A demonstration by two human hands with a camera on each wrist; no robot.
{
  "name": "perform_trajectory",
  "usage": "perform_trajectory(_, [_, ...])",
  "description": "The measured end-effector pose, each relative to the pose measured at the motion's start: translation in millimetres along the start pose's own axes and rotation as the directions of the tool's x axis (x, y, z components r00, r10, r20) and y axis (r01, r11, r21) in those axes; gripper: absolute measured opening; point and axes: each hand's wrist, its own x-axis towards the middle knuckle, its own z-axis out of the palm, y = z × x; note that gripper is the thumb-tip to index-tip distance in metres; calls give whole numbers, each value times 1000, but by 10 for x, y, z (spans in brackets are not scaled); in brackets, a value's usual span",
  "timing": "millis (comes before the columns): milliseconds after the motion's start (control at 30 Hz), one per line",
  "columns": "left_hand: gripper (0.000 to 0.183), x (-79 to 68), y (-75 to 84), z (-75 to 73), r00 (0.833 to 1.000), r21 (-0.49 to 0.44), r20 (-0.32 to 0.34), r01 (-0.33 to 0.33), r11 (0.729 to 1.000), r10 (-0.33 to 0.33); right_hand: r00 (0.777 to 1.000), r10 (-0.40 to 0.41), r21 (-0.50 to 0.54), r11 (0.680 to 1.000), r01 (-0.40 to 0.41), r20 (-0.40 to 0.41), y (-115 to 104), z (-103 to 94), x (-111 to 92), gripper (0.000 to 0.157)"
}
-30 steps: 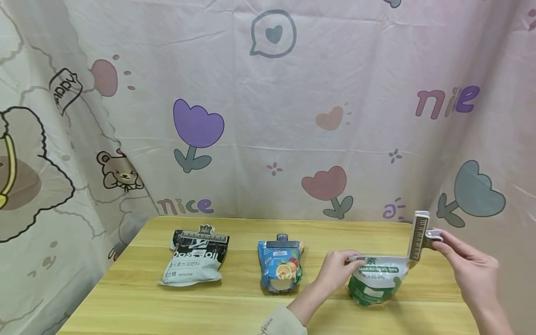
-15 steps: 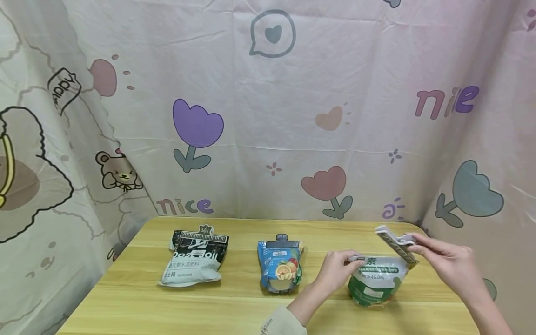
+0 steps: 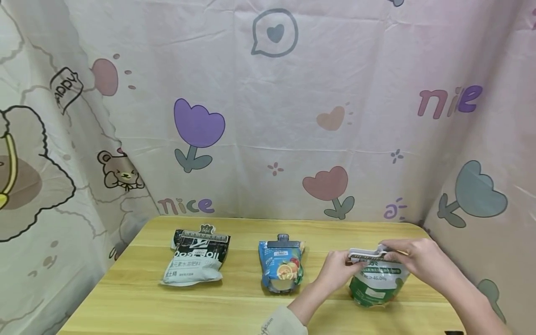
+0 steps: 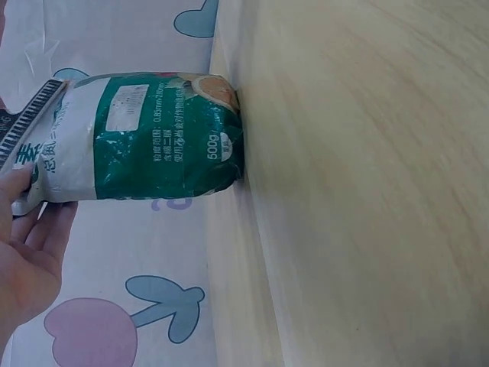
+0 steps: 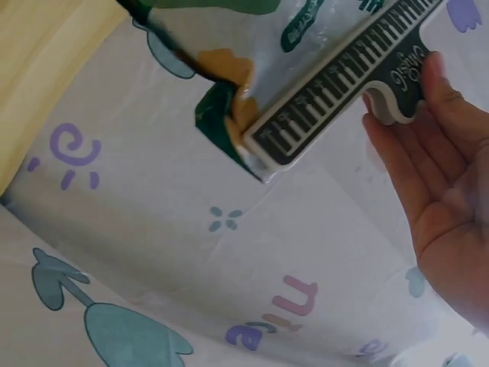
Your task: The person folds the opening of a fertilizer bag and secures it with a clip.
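Note:
A green and white plastic bag [image 3: 377,286] stands at the table's right side. My left hand [image 3: 332,274] pinches its upper left corner, with the thumb in front, as the left wrist view confirms. Along the bag's top edge lies a bag clip [image 5: 336,92] with a piano-key pattern and the word "Music" on its handle. My right hand [image 3: 423,260] pinches that handle between thumb and fingers. In the right wrist view the clip's bar spans the bag's top, a folded green corner poking out past its end. Part of the bar is hidden by my right hand in the head view.
On the wooden table [image 3: 167,307], a black and white bag [image 3: 194,260] with a piano-key clip lies at the left. A blue fruit-print bag [image 3: 280,267] with a dark clip is in the middle. A printed curtain [image 3: 268,116] hangs behind. A small dark object [image 3: 454,332] shows at the bottom edge.
My right hand has moved left with the clip, turning it from upright through a slant to lie level along the bag's top. The left hand and the bag have stayed in place.

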Motion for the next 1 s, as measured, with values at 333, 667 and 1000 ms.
perform_trajectory(333, [14,-1,21,-19,998,-46,30,50,998,-49,998,20,-79,997,-15,67,-50,2,39,24])
perform_trajectory(667, [9,2,29,-21,997,-78,42,61,995,-58,994,27,-90,996,-17,105,-29,-31,45,30])
perform_trajectory(1000, [19,5,8,-43,992,-142,77,105,984,-95,987,84,-131,989,-66,138,-23,25,19,27])
